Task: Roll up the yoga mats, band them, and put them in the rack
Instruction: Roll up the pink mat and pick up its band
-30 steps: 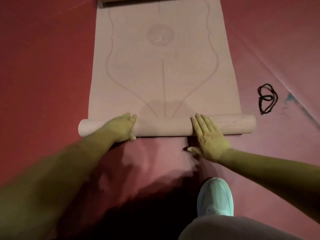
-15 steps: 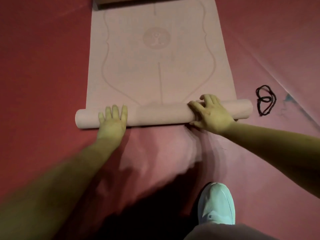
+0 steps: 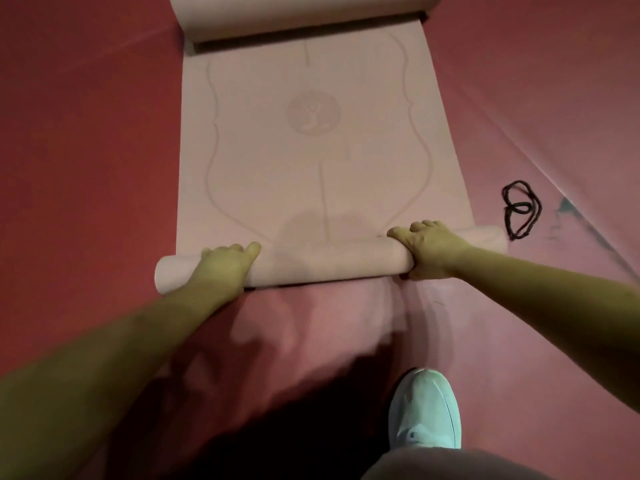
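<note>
L grip (image 3: 225, 268) & R grip (image 3: 429, 249) both curl over rolled end of pink yoga mat (image 3: 311, 150) on red floor (image 3: 86, 168); black bands (image 3: 521, 209) lie just beside roll's R end.

Your visible kit: left hand (image 3: 225, 265) and right hand (image 3: 431, 249) are bare. Left forearm (image 3: 121, 348) and right forearm (image 3: 554, 299) are bare too, all the way to the frame edge. You've got one shoe (image 3: 424, 410) in shot: a pale whitish-mint low sneaker with a smooth rounded toe, a curved stitched seam down one side and laces at the near end. Your trouser leg (image 3: 450, 465) is loose, plain, light grey-beige fabric. Left forearm is motion-blurred, so fine detail there is unreadable.
</note>
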`<state>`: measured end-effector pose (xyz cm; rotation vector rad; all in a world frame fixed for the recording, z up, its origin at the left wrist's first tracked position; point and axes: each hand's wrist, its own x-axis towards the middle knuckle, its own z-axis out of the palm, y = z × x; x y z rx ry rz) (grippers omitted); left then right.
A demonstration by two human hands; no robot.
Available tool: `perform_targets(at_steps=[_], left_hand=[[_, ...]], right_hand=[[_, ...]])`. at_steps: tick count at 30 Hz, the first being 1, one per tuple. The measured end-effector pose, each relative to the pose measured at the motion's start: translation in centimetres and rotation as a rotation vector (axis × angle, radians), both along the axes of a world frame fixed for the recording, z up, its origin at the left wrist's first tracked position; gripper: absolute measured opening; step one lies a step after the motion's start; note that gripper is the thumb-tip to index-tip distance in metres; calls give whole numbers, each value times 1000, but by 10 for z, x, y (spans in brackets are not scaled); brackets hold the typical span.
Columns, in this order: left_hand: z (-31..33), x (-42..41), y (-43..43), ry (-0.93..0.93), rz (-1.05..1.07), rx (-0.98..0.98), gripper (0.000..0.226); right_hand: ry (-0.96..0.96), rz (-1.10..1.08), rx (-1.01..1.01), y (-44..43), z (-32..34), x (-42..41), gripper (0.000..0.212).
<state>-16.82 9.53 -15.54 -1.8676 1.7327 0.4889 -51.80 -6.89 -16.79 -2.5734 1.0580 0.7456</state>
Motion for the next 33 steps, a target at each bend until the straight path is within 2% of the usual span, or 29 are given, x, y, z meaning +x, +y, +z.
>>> perform_targets(at_steps=[3, 6, 9, 13, 16, 18, 21, 23, 24, 25, 26, 28, 29, 31, 33], left_hand=[[5, -3, 16, 13, -40, 105, 80], [19, -11, 25, 131, -7, 333, 104], [25, -20, 35, 236, 14, 416, 108], [23, -8, 29, 279, 26, 287, 82], [28, 3, 21, 285, 1, 286, 83], [32, 5, 19, 285, -31, 182, 78], [40, 1, 20, 198, -42, 64, 51], [39, -12, 21, 112, 9, -34, 32], [36, -23, 24, 49, 50, -53, 31], [31, -37, 26, 7, 103, -37, 35], [26, -51, 30, -6, 165, 0, 50], [13, -66, 35, 7, 261, 62, 99], [7, -64, 35, 7, 240, 39, 112], [-4, -53, 27, 23, 146, -53, 116], [-10, -38, 9, 72, 143, -67, 115]], right_hand=[[0, 18, 93, 21, -3, -11, 83], [17, -30, 349, 38, -5, -21, 91], [-75, -126, 497, 41, -2, -33, 91], [-240, -213, 426, 30, 2, -35, 77], [-192, -256, 489, 14, 6, -27, 67], [-197, -271, 475, 1, 10, -25, 62], [-292, -330, 392, -20, 17, -24, 54], [-264, -278, 342, -30, 17, -18, 51], [-212, -240, 321, -33, 17, -14, 50], [-150, -222, 309, -33, 17, -11, 49], [-102, -219, 297, -32, 17, -10, 48], [-90, -243, 258, -32, 18, -10, 43], [-116, -268, 222, -31, 20, -10, 39], [-197, -308, 107, -30, 26, -5, 31], [-243, -337, -38, -19, 29, 8, 29]])
